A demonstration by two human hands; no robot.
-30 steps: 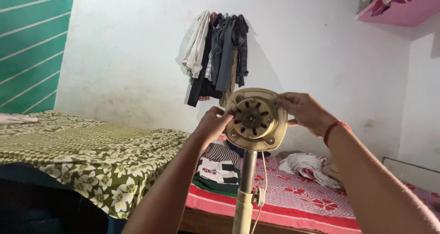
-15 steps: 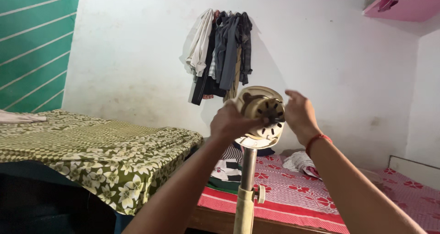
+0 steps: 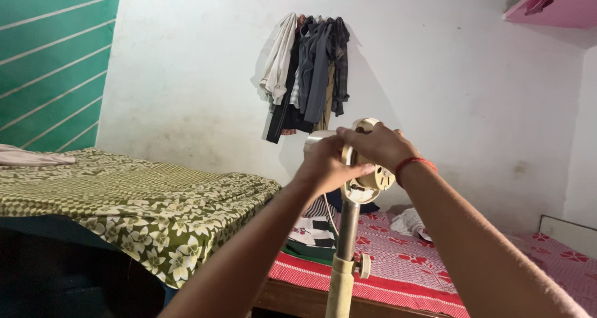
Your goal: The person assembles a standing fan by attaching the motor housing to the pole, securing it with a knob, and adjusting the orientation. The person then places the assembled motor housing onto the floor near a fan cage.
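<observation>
A cream fan motor head (image 3: 373, 180), with no blades or guard, sits on top of an upright cream pole (image 3: 343, 256). The head is turned sideways. My left hand (image 3: 324, 166) is wrapped around its left side. My right hand (image 3: 376, 145), with a red thread at the wrist, lies over its top and front. Both hands cover most of the head. A knob (image 3: 364, 265) sticks out of the pole lower down.
A bed with a green flowered cover (image 3: 124, 196) stands on the left. A lower bed with a red patterned sheet (image 3: 435, 268) carries folded clothes (image 3: 308, 231). Clothes (image 3: 308, 69) hang on the white wall. A pink shelf (image 3: 553, 7) is at top right.
The fan head was facing me and has swung round to the right. My right hand came from its right edge onto the top. The view shifted left.
</observation>
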